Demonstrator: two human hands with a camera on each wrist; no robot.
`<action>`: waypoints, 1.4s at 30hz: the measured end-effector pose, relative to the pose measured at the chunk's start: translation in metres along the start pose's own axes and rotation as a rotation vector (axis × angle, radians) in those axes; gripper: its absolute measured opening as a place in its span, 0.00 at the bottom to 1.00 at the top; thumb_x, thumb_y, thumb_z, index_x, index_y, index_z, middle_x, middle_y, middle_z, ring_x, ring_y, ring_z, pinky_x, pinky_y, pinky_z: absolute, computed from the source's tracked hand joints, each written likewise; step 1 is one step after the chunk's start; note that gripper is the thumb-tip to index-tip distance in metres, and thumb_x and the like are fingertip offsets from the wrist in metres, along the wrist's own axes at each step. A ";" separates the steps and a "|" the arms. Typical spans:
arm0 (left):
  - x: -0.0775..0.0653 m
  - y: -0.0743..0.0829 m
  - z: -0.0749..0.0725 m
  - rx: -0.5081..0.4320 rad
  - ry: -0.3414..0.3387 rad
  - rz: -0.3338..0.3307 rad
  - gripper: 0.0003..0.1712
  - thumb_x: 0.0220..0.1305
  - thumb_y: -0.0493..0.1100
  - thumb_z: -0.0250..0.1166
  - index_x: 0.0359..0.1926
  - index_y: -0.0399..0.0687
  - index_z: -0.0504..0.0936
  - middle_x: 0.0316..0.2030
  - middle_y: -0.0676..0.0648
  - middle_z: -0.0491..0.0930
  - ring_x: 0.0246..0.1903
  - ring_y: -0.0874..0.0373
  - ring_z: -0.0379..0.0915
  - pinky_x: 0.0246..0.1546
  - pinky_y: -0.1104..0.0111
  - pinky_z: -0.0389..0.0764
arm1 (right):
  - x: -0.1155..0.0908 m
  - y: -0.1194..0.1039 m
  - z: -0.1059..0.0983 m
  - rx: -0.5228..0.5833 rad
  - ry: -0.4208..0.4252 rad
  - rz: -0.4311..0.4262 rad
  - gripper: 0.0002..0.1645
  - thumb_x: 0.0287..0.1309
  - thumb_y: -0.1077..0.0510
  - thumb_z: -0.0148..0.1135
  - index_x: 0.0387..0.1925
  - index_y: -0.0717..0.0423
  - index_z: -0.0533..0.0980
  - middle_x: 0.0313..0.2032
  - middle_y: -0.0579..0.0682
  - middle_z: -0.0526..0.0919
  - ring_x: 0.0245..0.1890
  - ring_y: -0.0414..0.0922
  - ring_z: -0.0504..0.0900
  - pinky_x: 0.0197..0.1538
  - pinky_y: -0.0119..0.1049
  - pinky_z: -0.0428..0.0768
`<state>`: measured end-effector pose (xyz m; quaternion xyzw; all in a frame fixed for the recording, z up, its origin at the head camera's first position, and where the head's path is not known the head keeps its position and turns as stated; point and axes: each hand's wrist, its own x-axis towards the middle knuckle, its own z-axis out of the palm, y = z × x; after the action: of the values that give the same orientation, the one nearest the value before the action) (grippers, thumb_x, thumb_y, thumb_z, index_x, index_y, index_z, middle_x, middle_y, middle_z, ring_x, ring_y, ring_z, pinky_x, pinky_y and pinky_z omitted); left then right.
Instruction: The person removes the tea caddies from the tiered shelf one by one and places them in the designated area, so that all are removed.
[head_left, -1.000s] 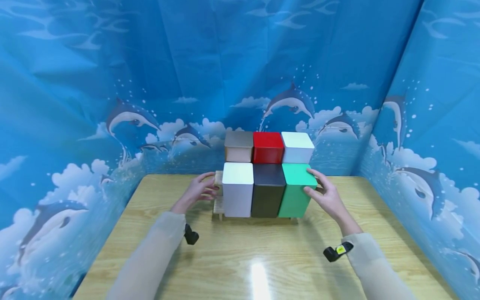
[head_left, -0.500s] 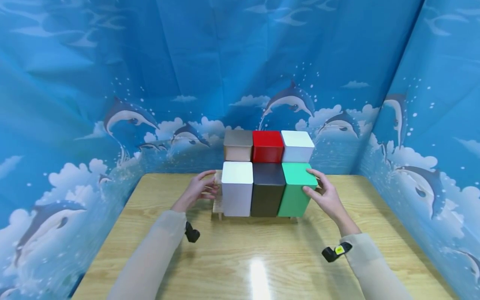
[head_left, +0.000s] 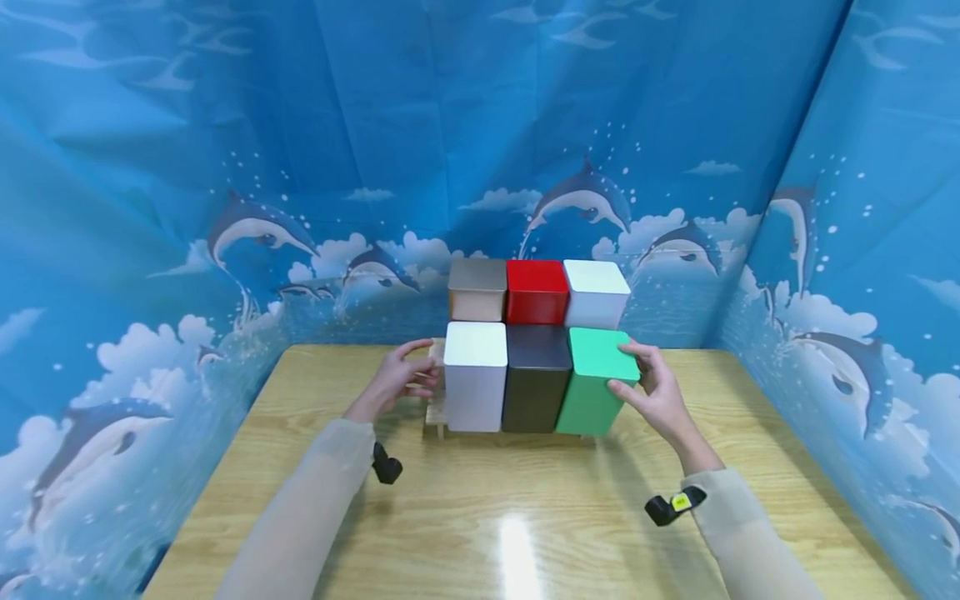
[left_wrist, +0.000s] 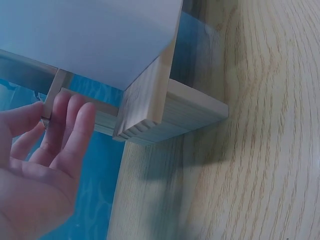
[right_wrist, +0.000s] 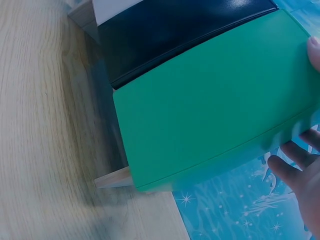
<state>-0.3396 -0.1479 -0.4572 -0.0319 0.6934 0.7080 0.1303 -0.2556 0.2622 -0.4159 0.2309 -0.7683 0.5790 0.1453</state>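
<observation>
A two-tier wooden rack (head_left: 436, 412) stands on the table and bears two rows of tall boxes. My right hand (head_left: 658, 395) grips the top of the green box (head_left: 604, 353) at the front right, thumb at the near side and fingers at the far side. Its top leans slightly right, leaving a narrow wedge beside the black box (head_left: 537, 379). On the other side, my left hand (head_left: 393, 380) pinches a wooden bar (left_wrist: 50, 95) of the rack between thumb and fingers. Right beside it stands the front white box (head_left: 476, 375).
Behind, on the higher tier, stand a grey-brown box (head_left: 477, 290), a red box (head_left: 537, 292) and another white box (head_left: 596, 293). A blue dolphin-print curtain (head_left: 420, 150) closes off the back and both sides of the wooden table (head_left: 442, 517).
The top of the green box has tipped a little to the right with my right hand, parting from the black box. My left hand has stayed at the rack.
</observation>
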 end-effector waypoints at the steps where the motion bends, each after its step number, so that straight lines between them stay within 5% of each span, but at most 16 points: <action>1: 0.000 0.000 0.000 -0.004 0.002 -0.001 0.26 0.66 0.39 0.58 0.64 0.55 0.67 0.35 0.40 0.82 0.31 0.50 0.81 0.35 0.54 0.82 | -0.001 0.000 0.000 -0.003 0.005 0.003 0.32 0.53 0.72 0.61 0.60 0.69 0.60 0.65 0.66 0.55 0.67 0.50 0.56 0.60 0.22 0.61; 7: 0.000 -0.002 0.000 -0.010 0.007 -0.004 0.26 0.66 0.39 0.58 0.64 0.56 0.67 0.36 0.39 0.82 0.32 0.50 0.81 0.39 0.51 0.80 | -0.006 -0.003 -0.004 0.000 0.063 0.037 0.31 0.48 0.73 0.65 0.55 0.70 0.65 0.63 0.64 0.59 0.57 0.36 0.68 0.57 0.24 0.66; 19: 0.002 0.001 -0.001 -0.041 -0.037 -0.050 0.27 0.67 0.39 0.56 0.65 0.57 0.64 0.36 0.41 0.81 0.33 0.50 0.81 0.37 0.53 0.81 | -0.025 -0.019 -0.011 0.003 0.074 0.021 0.29 0.44 0.76 0.66 0.51 0.71 0.68 0.62 0.63 0.62 0.56 0.37 0.69 0.50 0.24 0.71; 27: -0.016 0.017 0.003 -0.021 -0.073 -0.048 0.29 0.68 0.38 0.54 0.68 0.52 0.60 0.35 0.42 0.82 0.33 0.50 0.81 0.42 0.50 0.79 | -0.039 -0.032 -0.012 0.012 0.076 0.012 0.29 0.45 0.77 0.64 0.51 0.72 0.68 0.61 0.64 0.62 0.57 0.38 0.68 0.50 0.24 0.71; 34: 0.002 0.000 0.001 -0.042 -0.016 -0.044 0.26 0.67 0.40 0.57 0.65 0.57 0.66 0.35 0.41 0.82 0.31 0.51 0.81 0.37 0.54 0.81 | -0.048 -0.034 -0.005 0.065 0.059 -0.048 0.28 0.42 0.80 0.64 0.49 0.74 0.68 0.61 0.53 0.65 0.58 0.40 0.68 0.51 0.25 0.72; 42: 0.004 -0.002 0.001 -0.032 0.003 -0.038 0.26 0.67 0.40 0.56 0.65 0.58 0.66 0.37 0.40 0.81 0.32 0.50 0.81 0.37 0.54 0.81 | -0.055 -0.040 0.006 0.076 0.015 -0.085 0.28 0.42 0.80 0.64 0.49 0.74 0.68 0.61 0.67 0.62 0.59 0.41 0.68 0.51 0.27 0.73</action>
<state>-0.3423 -0.1464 -0.4603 -0.0482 0.6816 0.7162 0.1420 -0.1875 0.2579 -0.4123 0.2646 -0.7342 0.6026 0.1666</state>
